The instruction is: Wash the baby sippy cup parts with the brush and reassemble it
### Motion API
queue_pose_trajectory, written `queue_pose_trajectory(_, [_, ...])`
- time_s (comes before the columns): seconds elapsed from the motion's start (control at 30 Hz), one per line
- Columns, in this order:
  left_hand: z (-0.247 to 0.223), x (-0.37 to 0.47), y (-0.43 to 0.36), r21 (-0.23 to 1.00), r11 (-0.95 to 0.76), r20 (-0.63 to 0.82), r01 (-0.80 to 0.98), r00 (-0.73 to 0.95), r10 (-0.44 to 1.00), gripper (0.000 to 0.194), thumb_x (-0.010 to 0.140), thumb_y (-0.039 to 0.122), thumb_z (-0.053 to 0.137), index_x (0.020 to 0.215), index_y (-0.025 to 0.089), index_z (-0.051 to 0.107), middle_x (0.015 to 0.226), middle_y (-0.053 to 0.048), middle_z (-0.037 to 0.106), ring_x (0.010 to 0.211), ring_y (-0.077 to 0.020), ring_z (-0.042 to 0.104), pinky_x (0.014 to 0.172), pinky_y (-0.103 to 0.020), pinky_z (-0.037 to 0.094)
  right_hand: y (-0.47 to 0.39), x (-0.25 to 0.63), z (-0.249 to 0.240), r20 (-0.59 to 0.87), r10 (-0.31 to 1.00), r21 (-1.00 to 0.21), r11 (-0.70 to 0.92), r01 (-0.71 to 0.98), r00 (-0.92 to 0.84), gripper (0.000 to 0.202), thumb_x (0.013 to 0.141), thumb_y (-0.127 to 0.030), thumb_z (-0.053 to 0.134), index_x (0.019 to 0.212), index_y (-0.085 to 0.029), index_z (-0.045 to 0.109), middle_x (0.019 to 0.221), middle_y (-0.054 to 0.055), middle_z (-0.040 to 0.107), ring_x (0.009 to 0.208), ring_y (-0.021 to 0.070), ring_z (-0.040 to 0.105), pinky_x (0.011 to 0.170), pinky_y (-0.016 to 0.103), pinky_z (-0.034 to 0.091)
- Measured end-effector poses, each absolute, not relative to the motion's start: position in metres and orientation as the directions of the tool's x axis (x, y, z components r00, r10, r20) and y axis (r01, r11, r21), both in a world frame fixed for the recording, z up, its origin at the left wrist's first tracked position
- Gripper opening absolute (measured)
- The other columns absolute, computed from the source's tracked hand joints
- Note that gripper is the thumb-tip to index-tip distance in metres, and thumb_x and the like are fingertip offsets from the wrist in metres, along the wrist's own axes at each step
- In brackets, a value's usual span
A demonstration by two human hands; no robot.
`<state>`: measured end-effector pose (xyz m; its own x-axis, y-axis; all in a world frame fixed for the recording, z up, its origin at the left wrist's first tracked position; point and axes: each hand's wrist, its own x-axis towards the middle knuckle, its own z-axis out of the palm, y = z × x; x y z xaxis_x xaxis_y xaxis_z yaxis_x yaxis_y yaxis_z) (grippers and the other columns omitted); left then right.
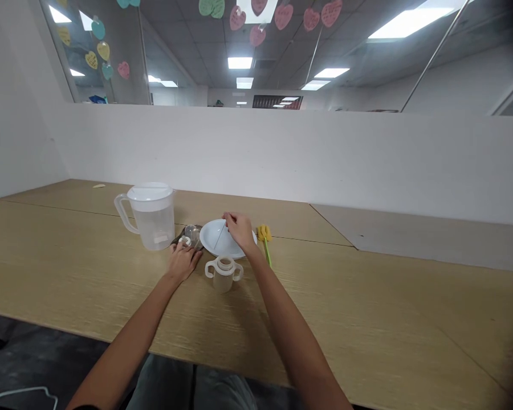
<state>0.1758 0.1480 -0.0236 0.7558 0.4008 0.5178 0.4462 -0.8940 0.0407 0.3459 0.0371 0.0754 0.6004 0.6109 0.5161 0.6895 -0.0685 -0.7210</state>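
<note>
In front of the round, shallow white bowl [208, 238] stood a beige two-handled cup with a white collar [223, 279]. Left of the bowl, the left hand [183, 262] lay palm down, its fingers at a small white ring [184, 241] near a clear rounded cap [192, 231]; whether it gripped anything could not be told. Over the bowl, the right hand [239, 229], the nearer one, pinched a thin pale rod [220, 236] by its top, its long axis slanting down toward the bowl's near left. The rod's lower tip faded into the white, and the left fingertips were hard to make out
</note>
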Motion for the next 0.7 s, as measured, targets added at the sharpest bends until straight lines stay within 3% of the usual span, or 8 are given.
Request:
queue_pose_trajectory(0.23, [-0.0237,0.1782,0.1467,0.049,-0.864,0.535,0.501,0.717,0.447,0.053,0.094,0.046,0.027,0.080,0.019,0.070,0.088,-0.011,0.070,0.098,-0.0299,0.049,0.085,-0.047,0.029,0.0341,0.3427,0.0781,0.491,0.641,-0.699,-0.114,0.706,0.589,0.034,0.089,-0.036,0.042,0.076,-0.017,0.067,0.065,0.001,0.064,0.056,0.0118,0.057,0.058,0.022,0.039])
queue_pose_trajectory(0.47, [-0.0255,0.1787,0.1499,0.171,-0.856,0.616,0.488,0.625,0.479,0.045,0.092,0.045,0.036,0.080,0.020,0.072,0.089,-0.012,0.069,0.096,-0.0306,0.050,0.083,-0.047,0.029,0.0364,0.3409,0.0725,0.385,0.730,-0.687,-0.181,0.703,0.564,0.031,0.089,-0.034,0.044,0.075,-0.017,0.067,0.063,0.000,0.064,0.054,0.0109,0.055,0.058,0.021,0.038])
queue_pose_trajectory(0.7, [-0.0180,0.1746,0.1475,0.157,-0.802,0.627,0.577,0.570,0.532,0.034,0.090,0.033,0.041,0.087,0.020,0.072,0.093,-0.010,0.070,0.095,-0.0293,0.053,0.084,-0.048,0.030,0.0320,0.3400,0.0764,0.390,0.704,-0.689,-0.204,0.696,0.593,0.035,0.091,-0.033,0.041,0.077,-0.017,0.068,0.066,0.002,0.065,0.057,0.0118,0.058,0.061,0.022,0.040])
